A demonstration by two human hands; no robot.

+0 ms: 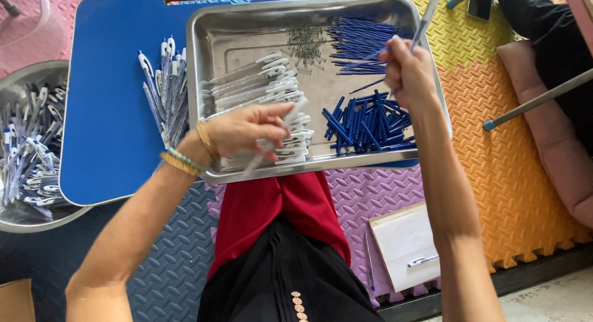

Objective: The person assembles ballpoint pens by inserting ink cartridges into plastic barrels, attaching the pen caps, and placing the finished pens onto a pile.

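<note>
The work looks like pen assembly, mid-step. The left hand (247,129) closes on a clear pen barrel (272,143) over the white-clipped barrels (262,90) in the steel tray (204,62) on the blue tabletop (105,112). The right hand (407,72) grips a second pen (423,25), raised above the blue refills (367,121). Next, probably, 1 part must be lined up with the other — a fine, steady fit.

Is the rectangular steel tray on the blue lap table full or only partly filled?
Partly filled. The rectangular steel tray holds clear pen barrels, blue refills, blue pen parts and small springs, with bare metal between them.
</note>
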